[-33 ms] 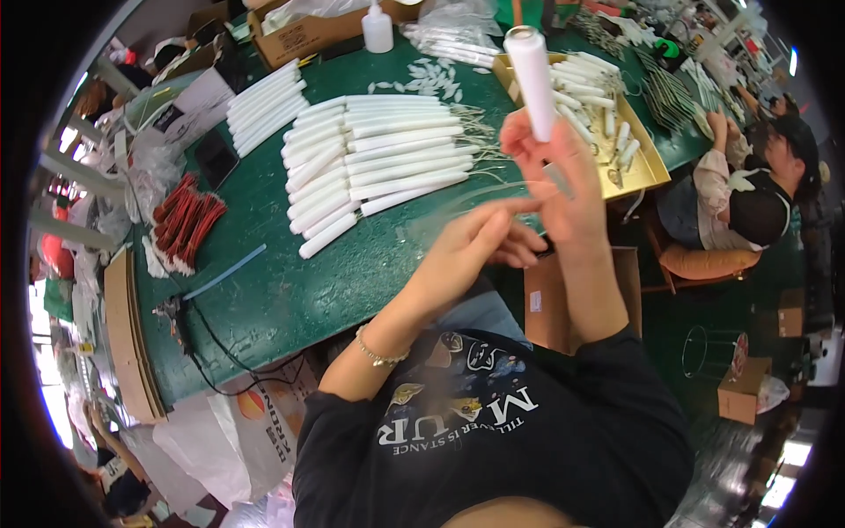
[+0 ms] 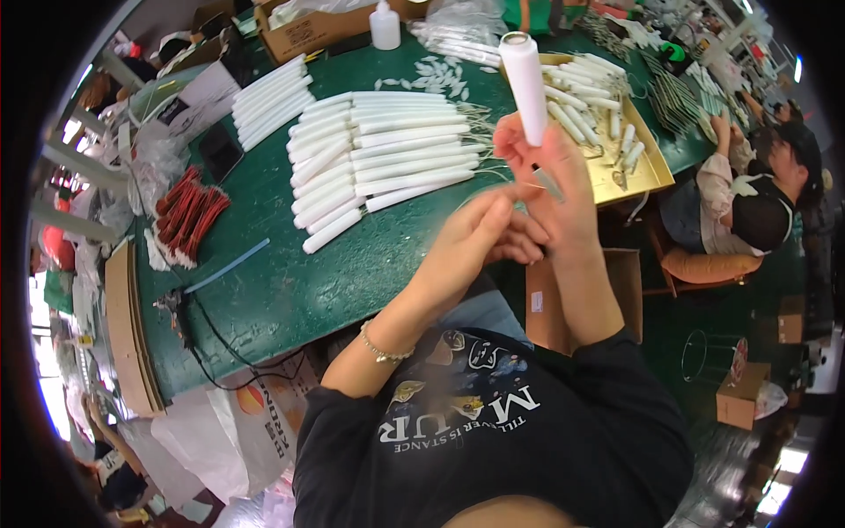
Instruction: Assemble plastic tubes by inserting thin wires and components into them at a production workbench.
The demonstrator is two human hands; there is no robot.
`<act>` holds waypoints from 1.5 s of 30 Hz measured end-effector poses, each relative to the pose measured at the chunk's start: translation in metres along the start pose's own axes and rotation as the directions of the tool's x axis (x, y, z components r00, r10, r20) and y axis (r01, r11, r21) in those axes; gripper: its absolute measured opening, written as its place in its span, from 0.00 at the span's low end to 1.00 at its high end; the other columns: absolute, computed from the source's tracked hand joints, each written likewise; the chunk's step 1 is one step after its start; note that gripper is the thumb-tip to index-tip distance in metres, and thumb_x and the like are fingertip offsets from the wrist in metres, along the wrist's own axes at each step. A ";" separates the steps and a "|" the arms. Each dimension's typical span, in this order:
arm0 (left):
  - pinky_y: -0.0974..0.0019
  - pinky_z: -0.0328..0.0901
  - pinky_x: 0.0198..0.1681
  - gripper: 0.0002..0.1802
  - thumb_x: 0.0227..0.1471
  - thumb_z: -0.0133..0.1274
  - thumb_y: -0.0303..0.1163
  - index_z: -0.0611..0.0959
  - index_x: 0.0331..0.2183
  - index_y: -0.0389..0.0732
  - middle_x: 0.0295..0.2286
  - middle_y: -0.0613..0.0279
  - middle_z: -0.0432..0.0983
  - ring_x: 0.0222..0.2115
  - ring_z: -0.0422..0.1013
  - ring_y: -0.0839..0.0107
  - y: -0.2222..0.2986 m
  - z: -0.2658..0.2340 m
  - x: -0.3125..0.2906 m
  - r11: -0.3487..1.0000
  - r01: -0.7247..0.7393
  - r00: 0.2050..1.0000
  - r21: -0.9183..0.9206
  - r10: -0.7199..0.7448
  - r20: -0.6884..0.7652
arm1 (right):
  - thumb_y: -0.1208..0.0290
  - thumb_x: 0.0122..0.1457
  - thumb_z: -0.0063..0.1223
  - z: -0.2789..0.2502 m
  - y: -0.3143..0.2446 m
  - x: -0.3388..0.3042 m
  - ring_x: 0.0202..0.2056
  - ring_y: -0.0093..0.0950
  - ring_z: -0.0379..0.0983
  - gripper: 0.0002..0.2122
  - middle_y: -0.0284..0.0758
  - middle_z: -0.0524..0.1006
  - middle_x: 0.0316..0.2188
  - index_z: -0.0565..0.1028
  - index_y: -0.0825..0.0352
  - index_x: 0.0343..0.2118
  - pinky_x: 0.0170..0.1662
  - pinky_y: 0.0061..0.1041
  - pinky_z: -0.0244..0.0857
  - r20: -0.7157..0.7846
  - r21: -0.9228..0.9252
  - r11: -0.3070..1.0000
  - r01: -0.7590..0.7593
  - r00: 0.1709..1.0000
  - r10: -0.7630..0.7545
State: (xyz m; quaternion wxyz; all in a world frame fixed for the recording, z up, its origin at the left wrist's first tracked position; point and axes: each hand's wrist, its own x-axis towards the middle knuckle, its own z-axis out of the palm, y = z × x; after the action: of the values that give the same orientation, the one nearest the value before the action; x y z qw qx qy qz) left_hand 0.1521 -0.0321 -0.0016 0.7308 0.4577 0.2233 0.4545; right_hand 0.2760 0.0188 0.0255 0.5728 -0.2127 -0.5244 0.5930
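Right hand [image 2: 568, 185] is pinching a tapered, white, plastic-looking tube [image 2: 525, 92] by its lower end, 1 o'clock in view; left hand [image 2: 475, 231], tube's 7 o'clock, is curling (pinching anything? can't tell).

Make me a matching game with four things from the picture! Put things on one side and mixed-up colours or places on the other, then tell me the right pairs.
Things:
1. white tube
2. bundle of strands
3. tray
4. squeeze bottle

Colours and places:
A. gold-coloured
B. standing by a cardboard box
C. held in the right hand
D. mostly dark red

Right pairs: 1-C, 2-D, 3-A, 4-B
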 end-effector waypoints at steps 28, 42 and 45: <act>0.71 0.65 0.36 0.11 0.51 0.46 0.35 0.72 0.31 0.36 0.33 0.58 0.71 0.31 0.69 0.74 0.004 -0.024 -0.008 0.937 -0.307 0.818 -0.166 0.170 -0.550 | 0.62 0.55 0.43 0.025 0.060 -0.013 0.46 0.25 0.58 0.13 0.33 0.66 0.42 0.64 0.63 0.41 0.50 0.31 0.53 -0.106 0.421 0.907 0.010 0.994 0.038; 0.77 0.63 0.31 0.05 0.46 0.49 0.23 0.77 0.29 0.32 0.27 0.60 0.74 0.27 0.70 0.77 0.015 -0.041 -0.018 0.878 -0.308 0.684 0.368 0.473 -0.555 | 0.63 0.56 0.41 0.000 0.076 -0.052 0.31 0.22 0.67 0.12 0.32 0.71 0.29 0.68 0.68 0.33 0.33 0.22 0.64 0.292 0.244 0.682 -0.690 0.723 0.626; 0.77 0.64 0.31 0.05 0.46 0.49 0.22 0.77 0.29 0.32 0.26 0.60 0.74 0.26 0.70 0.77 0.014 -0.039 -0.017 0.880 -0.315 0.694 0.356 0.470 -0.546 | 0.68 0.54 0.44 0.015 0.064 -0.051 0.31 0.20 0.66 0.09 0.32 0.69 0.31 0.68 0.69 0.32 0.35 0.18 0.61 0.030 -0.031 0.940 -0.340 0.940 0.341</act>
State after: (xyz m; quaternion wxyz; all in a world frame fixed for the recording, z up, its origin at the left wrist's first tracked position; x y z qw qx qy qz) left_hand 0.1084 -0.0263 -0.0093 0.4422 0.4033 0.3980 0.6952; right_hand 0.2467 -0.0196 -0.0418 0.4495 -0.2970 -0.4973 0.6800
